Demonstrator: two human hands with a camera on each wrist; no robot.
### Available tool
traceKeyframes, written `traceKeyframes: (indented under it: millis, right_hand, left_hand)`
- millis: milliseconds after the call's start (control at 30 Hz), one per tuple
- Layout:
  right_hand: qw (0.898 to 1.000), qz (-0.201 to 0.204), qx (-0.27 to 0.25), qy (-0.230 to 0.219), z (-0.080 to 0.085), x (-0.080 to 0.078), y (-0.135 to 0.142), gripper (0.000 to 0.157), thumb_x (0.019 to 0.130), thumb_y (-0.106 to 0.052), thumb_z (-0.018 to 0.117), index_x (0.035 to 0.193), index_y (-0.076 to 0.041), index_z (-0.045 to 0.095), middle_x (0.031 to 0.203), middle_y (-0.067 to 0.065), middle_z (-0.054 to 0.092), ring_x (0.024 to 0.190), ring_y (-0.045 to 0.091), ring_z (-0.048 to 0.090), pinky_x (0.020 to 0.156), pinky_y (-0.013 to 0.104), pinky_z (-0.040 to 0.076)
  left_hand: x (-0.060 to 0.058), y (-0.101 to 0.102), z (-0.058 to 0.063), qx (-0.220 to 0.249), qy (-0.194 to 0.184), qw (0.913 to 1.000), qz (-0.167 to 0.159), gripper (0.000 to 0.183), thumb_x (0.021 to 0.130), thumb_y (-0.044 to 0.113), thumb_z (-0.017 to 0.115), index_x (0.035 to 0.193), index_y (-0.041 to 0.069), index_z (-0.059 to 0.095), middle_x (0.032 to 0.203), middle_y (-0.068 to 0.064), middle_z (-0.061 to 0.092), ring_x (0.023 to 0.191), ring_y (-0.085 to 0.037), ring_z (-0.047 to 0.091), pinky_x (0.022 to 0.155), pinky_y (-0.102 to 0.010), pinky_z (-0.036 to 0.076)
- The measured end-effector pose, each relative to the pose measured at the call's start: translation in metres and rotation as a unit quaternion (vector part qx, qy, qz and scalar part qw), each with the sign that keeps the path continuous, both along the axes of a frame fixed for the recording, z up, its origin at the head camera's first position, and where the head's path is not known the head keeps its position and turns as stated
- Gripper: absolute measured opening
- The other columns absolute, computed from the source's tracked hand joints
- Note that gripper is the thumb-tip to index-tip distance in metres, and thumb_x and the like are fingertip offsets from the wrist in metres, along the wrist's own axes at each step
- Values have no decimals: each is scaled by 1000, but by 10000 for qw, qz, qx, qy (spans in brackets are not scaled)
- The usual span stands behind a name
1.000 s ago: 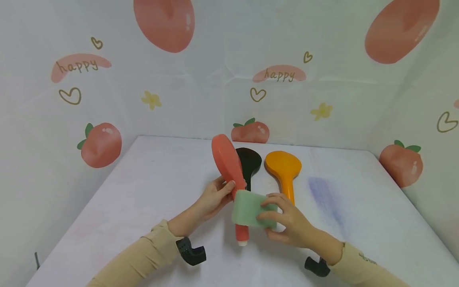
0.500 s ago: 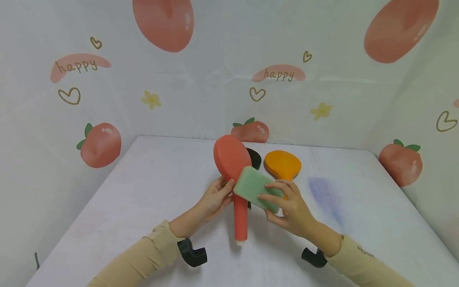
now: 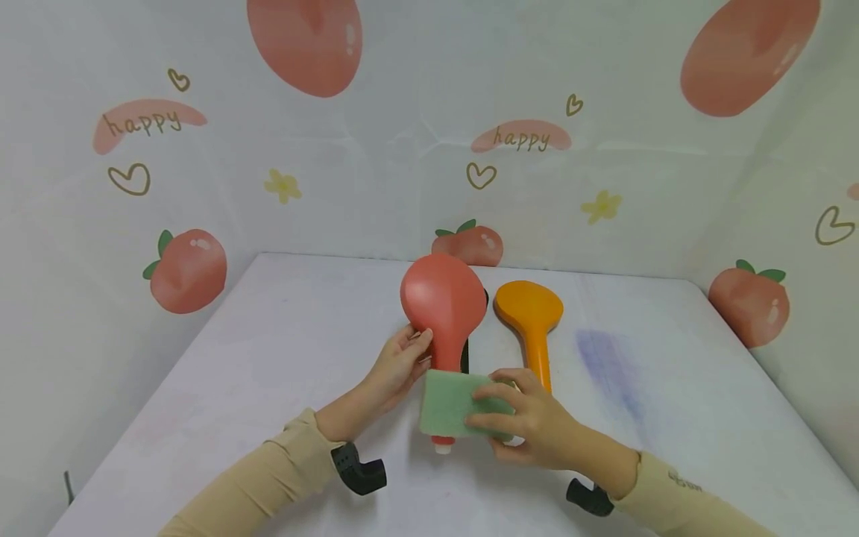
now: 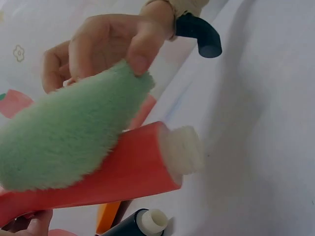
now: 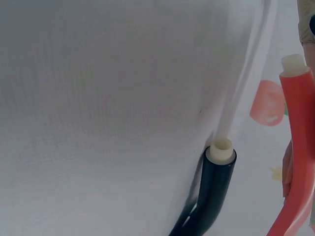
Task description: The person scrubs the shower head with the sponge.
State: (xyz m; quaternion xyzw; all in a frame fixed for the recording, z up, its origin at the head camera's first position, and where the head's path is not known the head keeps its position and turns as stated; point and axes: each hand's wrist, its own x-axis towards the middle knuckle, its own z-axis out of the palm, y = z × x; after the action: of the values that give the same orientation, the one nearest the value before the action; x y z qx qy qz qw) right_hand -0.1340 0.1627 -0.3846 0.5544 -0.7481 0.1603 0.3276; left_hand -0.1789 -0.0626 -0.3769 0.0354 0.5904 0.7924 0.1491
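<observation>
My left hand (image 3: 396,369) holds a red handheld shower head (image 3: 443,294) by its neck, with the round head up and the face away from the head camera. My right hand (image 3: 537,418) grips a green fluffy sponge (image 3: 446,403) between thumb and fingers. The sponge lies across the handle and covers most of it in the head view. In the left wrist view, the sponge (image 4: 64,132) rests along the red handle (image 4: 133,162), whose white threaded end (image 4: 184,150) sticks out. Only the red shower head's handle side (image 5: 300,123) shows in the right wrist view.
An orange shower head (image 3: 530,306) lies on the white table (image 3: 302,321), right of the red one. A black shower head (image 5: 214,184) lies between them, mostly hidden in the head view. A white printed cloth (image 3: 376,164) rises behind the table.
The red shower head has turned from edge-on to show its broad smooth back. My right hand moved the sponge up to the neck, then back down the handle.
</observation>
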Motion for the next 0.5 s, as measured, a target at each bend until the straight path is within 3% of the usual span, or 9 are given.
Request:
traceKeyframes:
  millis: [300, 500]
  right_hand:
    - [9997, -113, 134, 159, -1, -2, 0, 28, 91, -30, 43, 100, -25, 68, 108, 3, 59, 102, 29, 47, 84, 42, 43]
    - [9972, -650, -271, 244, 6, -14, 3, 29, 91, -31, 43, 96, -20, 69, 105, 8, 58, 99, 32, 47, 81, 45, 41]
  left_hand:
    - [0, 1, 4, 274, -141, 9994, 127, 39, 101, 19, 40, 136, 2, 36, 121, -4, 52, 98, -8, 55, 80, -19, 52]
    - [0, 2, 4, 71, -258, 9990, 372, 35, 98, 14, 45, 128, -5, 45, 94, 6, 58, 83, -3, 58, 76, -14, 51]
